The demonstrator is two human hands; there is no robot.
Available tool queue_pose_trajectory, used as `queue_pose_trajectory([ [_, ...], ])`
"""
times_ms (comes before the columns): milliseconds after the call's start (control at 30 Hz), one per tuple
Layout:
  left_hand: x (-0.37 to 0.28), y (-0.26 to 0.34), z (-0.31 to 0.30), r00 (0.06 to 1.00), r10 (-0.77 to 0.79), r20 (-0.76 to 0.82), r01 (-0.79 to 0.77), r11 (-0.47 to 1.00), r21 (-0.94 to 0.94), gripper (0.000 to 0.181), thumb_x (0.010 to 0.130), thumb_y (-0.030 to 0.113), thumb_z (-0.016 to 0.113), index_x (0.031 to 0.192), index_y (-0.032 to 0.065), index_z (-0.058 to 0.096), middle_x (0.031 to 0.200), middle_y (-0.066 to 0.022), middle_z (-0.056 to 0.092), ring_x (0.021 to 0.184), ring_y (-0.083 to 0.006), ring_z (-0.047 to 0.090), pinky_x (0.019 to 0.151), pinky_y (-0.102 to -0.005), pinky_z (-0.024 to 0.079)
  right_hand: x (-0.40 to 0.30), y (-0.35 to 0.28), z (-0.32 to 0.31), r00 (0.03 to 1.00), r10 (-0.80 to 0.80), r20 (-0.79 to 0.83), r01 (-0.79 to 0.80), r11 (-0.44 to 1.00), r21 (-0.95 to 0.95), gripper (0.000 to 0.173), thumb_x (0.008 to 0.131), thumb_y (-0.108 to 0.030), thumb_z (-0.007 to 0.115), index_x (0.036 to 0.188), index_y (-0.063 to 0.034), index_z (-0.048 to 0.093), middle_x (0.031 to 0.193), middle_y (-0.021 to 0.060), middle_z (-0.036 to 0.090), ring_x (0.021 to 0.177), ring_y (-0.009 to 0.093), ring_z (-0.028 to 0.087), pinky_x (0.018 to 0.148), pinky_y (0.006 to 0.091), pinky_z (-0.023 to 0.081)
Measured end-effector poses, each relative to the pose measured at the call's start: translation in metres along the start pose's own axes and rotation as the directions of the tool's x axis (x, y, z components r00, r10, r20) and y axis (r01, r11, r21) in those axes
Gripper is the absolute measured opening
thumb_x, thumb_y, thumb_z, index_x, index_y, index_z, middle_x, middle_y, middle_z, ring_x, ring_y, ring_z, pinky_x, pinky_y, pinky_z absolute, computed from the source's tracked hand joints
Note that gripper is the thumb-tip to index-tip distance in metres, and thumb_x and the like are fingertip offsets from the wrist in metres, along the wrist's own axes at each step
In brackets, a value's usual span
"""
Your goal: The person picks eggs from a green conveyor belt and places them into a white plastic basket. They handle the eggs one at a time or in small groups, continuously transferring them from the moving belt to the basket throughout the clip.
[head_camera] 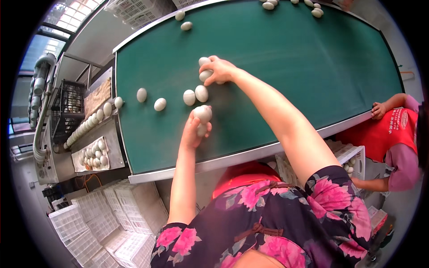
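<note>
My left hand (193, 130) is closed around pale eggs, with one egg (203, 114) on top and another egg (201, 130) between the fingers. Farther out, my right hand (221, 69) curls over several eggs on the green belt surface (285, 67). One gripped egg (205, 75) shows under its fingers, and a second egg (204, 61) peeks out at the fingertips. Two eggs lie side by side between my hands, a left one (189, 97) and a right one (201, 93). More to the left are two single eggs, one lower (160, 104) and one higher (141, 95).
At the left end, a row of eggs (90, 121) runs along a metal machine beside an egg tray (90, 155). White plastic crates (124, 207) are stacked at lower left. A co-worker in a red apron (385, 134) stands at right beside an egg crate (358, 160). Eggs (268, 5) lie along the far edge.
</note>
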State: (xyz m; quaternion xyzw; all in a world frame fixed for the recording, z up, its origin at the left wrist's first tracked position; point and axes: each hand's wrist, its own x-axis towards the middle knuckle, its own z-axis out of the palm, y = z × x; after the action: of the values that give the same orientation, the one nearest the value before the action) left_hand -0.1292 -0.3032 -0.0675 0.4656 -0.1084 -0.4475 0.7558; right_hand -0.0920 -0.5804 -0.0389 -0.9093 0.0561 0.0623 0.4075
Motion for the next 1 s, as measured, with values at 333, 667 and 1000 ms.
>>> queue_pose_trajectory([
  [333, 0.016, -0.017, 0.021, 0.994, -0.014, 0.11, 0.054, 0.928, -0.37, 0.073, 0.081, 0.064, 0.074, 0.133, 0.0166, 0.058, 0.146, -0.0206, 0.047, 0.068, -0.0153, 0.055, 0.045, -0.0215, 0.045, -0.101, 0.016, -0.019, 0.987, 0.12, 0.104, -0.153, 0.538, 0.829, 0.054, 0.079, -0.025, 0.082, 0.128, -0.0128, 0.062, 0.112, 0.0038, 0.064, 0.093, 0.013, 0.061, 0.076, 0.0279, 0.055],
  [667, 0.038, -0.052, 0.195, 0.801, -0.211, 0.561, 0.305, 0.949, -0.077, 0.077, 0.071, 0.07, 0.079, 0.124, 0.0168, 0.061, 0.145, -0.0259, 0.045, 0.049, -0.0148, 0.052, 0.036, -0.0219, 0.04, -0.392, 0.04, -0.003, 0.876, 0.357, -0.324, 0.285, 0.156, 0.946, 0.052, 0.084, -0.015, 0.072, 0.132, -0.0067, 0.056, 0.105, 0.0069, 0.064, 0.078, 0.013, 0.062, 0.066, 0.0265, 0.053],
  [1000, -0.022, -0.259, 0.427, 0.257, -0.767, 0.588, 0.381, 0.639, 0.668, 0.058, 0.088, 0.034, 0.074, 0.135, 0.0062, 0.055, 0.117, -0.013, 0.062, 0.069, -0.014, 0.063, 0.05, -0.0266, 0.05, -0.689, 0.098, 0.133, 0.282, 0.933, -0.222, 0.468, 0.068, 0.881, 0.055, 0.087, -0.016, 0.073, 0.138, -0.0113, 0.053, 0.112, 0.0052, 0.062, 0.081, 0.012, 0.061, 0.07, 0.0252, 0.053],
])
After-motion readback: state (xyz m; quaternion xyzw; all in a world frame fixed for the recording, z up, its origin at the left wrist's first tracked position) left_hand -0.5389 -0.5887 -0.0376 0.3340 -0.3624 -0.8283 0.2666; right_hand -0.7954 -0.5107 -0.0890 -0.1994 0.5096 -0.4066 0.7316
